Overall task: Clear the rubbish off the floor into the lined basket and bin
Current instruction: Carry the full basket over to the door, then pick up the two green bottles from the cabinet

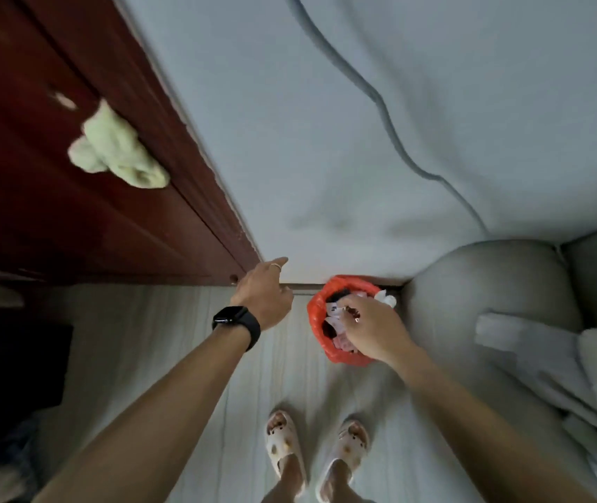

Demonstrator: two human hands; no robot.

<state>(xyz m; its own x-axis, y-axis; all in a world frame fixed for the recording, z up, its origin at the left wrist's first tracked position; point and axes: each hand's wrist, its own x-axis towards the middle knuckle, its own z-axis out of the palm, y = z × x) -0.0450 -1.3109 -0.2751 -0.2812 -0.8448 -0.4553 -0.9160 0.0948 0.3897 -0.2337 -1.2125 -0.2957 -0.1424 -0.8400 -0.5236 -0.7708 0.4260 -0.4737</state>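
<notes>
Two hands reach out over the floor [166, 357]. Right hand [375, 330] hangs directly over the bin [315, 323], fingers curled down into its mouth; cannot tell whether they pinch anything. Left hand [266, 294], watch [235, 321] on the wrist, is left of the bin, loose and holding nothing, one finger stretched out. Bin stands on the floor against the wall [289, 139], red liner folded over its rim. Rubbish [332, 308], white paper scraps and dark bits, lies inside the bin. Sofa [489, 285] arm just right of the bin. Door [72, 219] left of the bin, pale cloth [115, 154] hanging on it. Slippers [286, 444] on the floor, nearer the camera than the bin.
</notes>
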